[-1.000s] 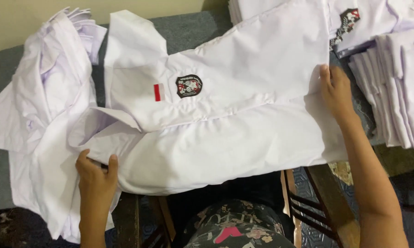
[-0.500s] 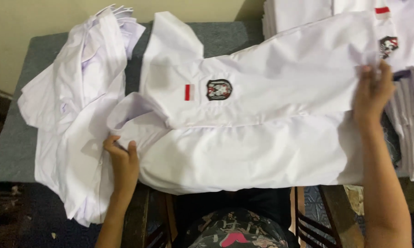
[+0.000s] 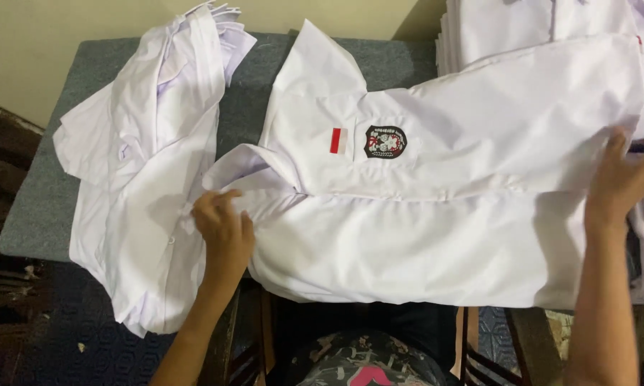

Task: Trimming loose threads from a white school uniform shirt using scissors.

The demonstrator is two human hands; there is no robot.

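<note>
Now mid-fold: white shirt spread across frame centre on grey tabletop. My left hand pinches collar end, fingers closed; right hand flat, fingers open on hem at right. Next: fold needs even edges.

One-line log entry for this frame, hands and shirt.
left hand: on collar end of white shirt | right hand: on hem end | shirt: flat on grey table | beside: white shirt pile
</note>
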